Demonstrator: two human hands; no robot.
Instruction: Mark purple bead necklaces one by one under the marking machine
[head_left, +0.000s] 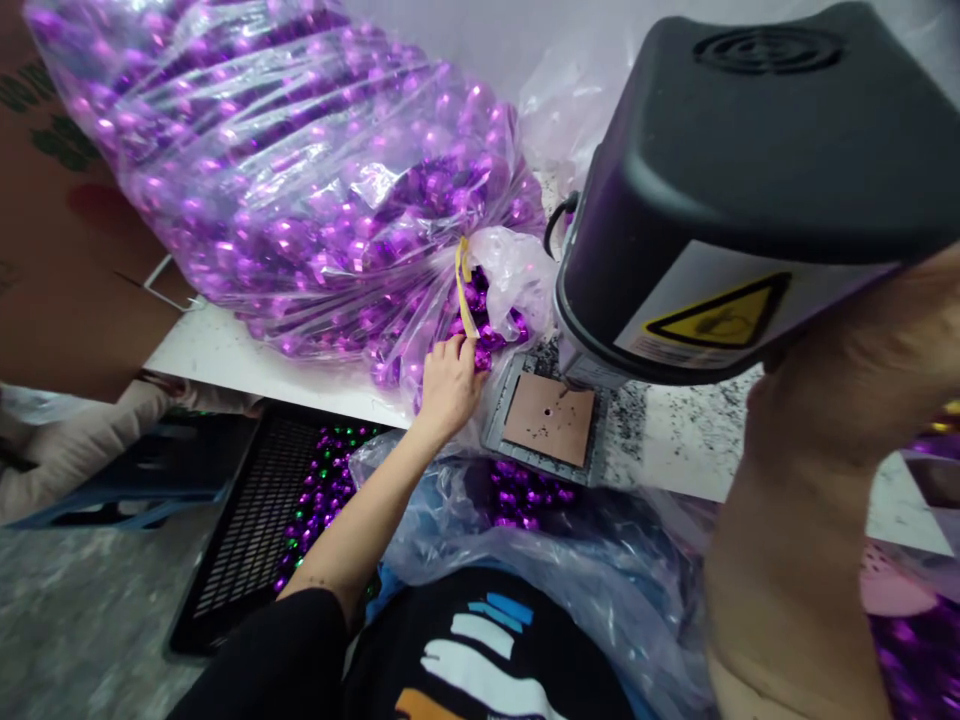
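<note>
A big clear plastic bag [300,170] full of shiny purple baubles lies on the white table [225,355], tied near its mouth with a yellow strip [463,290]. My left hand [448,385] reaches into the bag's open mouth, fingers curled around purple baubles [484,340] there. My right forearm [817,480] rises close to the camera on the right; its hand is hidden behind the black press machine [750,180]. Under the machine's head sits a grey base with a brown pad [550,420].
A second plastic bag [540,530] with purple baubles lies in my lap. A black crate [262,520] holding purple and green baubles stands on the floor to the left. A brown cardboard box [52,250] stands at far left. Black specks cover the table by the machine.
</note>
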